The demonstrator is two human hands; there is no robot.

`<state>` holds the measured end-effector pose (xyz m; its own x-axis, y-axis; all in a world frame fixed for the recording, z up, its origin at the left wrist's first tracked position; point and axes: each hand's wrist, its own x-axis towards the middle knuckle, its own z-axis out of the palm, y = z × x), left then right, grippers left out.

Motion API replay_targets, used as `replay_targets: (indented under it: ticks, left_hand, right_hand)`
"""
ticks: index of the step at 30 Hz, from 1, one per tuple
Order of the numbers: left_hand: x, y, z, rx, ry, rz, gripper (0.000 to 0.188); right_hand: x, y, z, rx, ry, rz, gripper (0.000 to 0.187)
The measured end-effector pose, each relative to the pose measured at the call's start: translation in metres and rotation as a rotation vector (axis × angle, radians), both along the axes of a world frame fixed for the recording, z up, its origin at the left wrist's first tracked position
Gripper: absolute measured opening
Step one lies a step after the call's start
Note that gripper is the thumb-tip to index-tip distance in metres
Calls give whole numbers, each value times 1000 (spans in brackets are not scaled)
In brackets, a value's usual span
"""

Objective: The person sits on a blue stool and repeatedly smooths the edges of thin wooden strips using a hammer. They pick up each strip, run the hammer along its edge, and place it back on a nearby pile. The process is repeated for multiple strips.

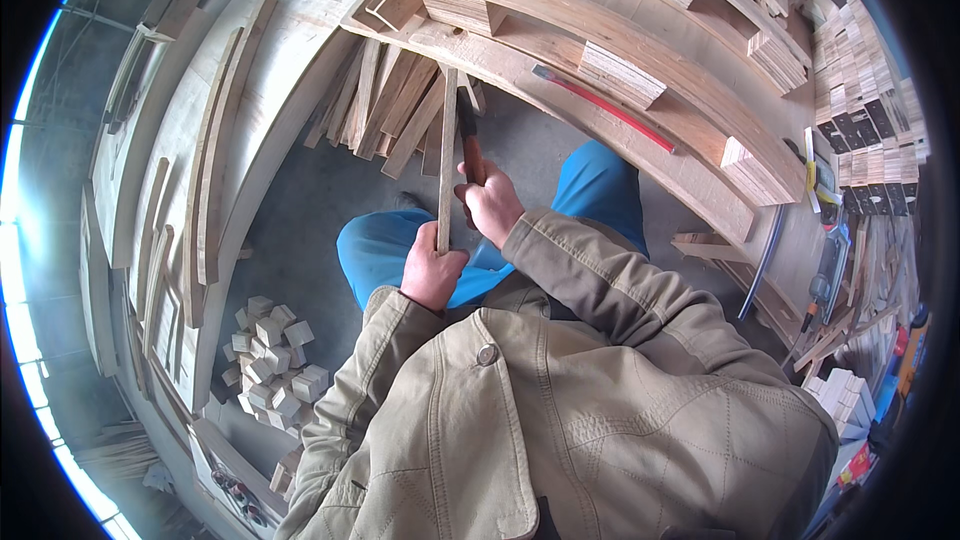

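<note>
A long, narrow wood strip (pixel 447 155) runs away from me, its near end wrapped in the fingers of my left hand (pixel 432 270). Its far end reaches the front edge of the workbench (pixel 500 65). Just right of the strip, my right hand (pixel 492 204) grips a tool with a brown handle (pixel 474 158) and a dark, narrow head (pixel 465 112). Whether it is a hammer or a hatchet, I cannot tell. The tool lies close alongside the strip; contact between them is unclear.
A long wooden beam on blocks (pixel 620 30) spans the bench, with a slim red bar (pixel 615 112) before it. Wood offcuts (pixel 385 105) lean below. Cut blocks (pixel 270 355) are heaped on the floor at left, near a panel-topped table (pixel 290 10). Tools (pixel 825 270) lie at right.
</note>
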<state>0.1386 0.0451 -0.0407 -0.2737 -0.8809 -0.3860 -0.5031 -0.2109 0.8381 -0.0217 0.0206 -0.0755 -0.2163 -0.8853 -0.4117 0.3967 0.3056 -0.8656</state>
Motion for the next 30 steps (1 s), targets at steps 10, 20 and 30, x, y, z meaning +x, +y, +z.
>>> replay_targets:
  ticks: [10, 20, 30]
  left_hand:
    - [0, -2, -4, 52, 61, -21, 44]
    - [0, -1, -7, 3, -29, -36, 43]
    - [0, -2, 3, 33, 75, -15, 40]
  right_hand:
    - [4, 0, -14, -9, 3, -50, 46]
    - [6, 0, -9, -20, 9, -30, 55]
    - [-14, 3, 0, 17, 71, 55, 40]
